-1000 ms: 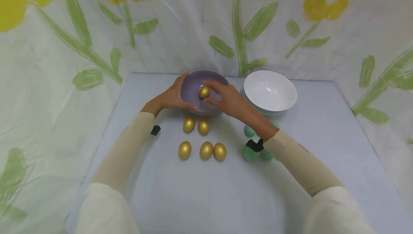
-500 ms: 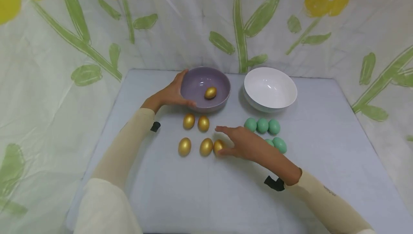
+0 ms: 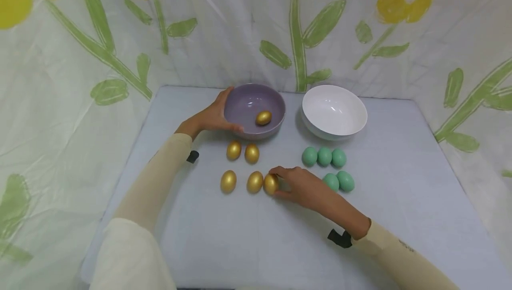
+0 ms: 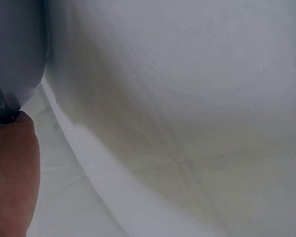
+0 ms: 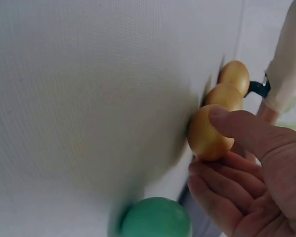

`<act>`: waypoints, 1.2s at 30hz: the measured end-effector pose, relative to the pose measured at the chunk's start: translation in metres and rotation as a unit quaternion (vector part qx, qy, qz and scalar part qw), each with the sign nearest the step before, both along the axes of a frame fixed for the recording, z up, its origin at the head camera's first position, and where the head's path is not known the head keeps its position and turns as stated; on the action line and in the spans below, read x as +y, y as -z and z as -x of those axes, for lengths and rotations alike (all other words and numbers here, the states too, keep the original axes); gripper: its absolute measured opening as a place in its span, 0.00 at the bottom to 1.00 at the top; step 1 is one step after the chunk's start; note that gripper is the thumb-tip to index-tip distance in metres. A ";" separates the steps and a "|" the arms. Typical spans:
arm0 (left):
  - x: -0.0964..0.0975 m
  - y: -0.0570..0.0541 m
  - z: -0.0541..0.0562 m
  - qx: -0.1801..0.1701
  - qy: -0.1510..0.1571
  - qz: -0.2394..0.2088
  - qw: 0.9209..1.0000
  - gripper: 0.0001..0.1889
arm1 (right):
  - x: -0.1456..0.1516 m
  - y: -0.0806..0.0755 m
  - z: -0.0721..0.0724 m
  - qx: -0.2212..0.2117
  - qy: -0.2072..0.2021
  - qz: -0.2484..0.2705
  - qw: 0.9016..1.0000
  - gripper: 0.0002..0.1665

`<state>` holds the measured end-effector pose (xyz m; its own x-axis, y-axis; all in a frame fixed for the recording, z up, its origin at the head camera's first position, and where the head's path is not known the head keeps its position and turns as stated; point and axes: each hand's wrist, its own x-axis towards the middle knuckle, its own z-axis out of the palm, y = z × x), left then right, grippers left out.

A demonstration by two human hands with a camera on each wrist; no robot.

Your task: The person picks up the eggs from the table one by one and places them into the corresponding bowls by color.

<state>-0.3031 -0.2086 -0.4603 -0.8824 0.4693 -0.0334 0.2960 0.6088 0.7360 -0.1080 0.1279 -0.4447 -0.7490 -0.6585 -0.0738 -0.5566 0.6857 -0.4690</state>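
My left hand [image 3: 217, 114] grips the left side of a purple bowl [image 3: 236, 103], its thumb along the near wall. One gold egg [image 3: 263, 117] lies inside that bowl. In the left wrist view, part of the hand [image 4: 12, 173] touches the bowl's outer wall [image 4: 19, 44]. Over the table's middle, my right hand [image 3: 306, 188] pinches a gold egg [image 3: 271, 184], the rightmost of the front row. The right wrist view shows the thumb on this egg [image 5: 207, 136] and the fingers beneath. Beside it lies another gold egg [image 3: 254, 182], with one more [image 3: 228, 181] farther left.
Two gold eggs, the left one [image 3: 234, 150] and the right one [image 3: 252, 153], lie before the purple bowl. A white bowl [image 3: 334, 132] stands at the back right. Several green eggs [image 3: 324, 156] sit in front of it, some beside the right forearm. A flower-printed curtain [image 3: 224, 32] hangs behind the table.
My right hand let go of a gold egg in the purple bowl, moved down toward me and closed on another gold egg. The left hand stayed at the bowl. The egg inside rolled slightly right.
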 end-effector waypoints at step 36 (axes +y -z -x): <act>-0.003 -0.003 0.000 -0.019 0.006 -0.002 1.000 0.79 | -0.063 -0.045 0.170 0.037 0.117 -0.017 0.992 0.19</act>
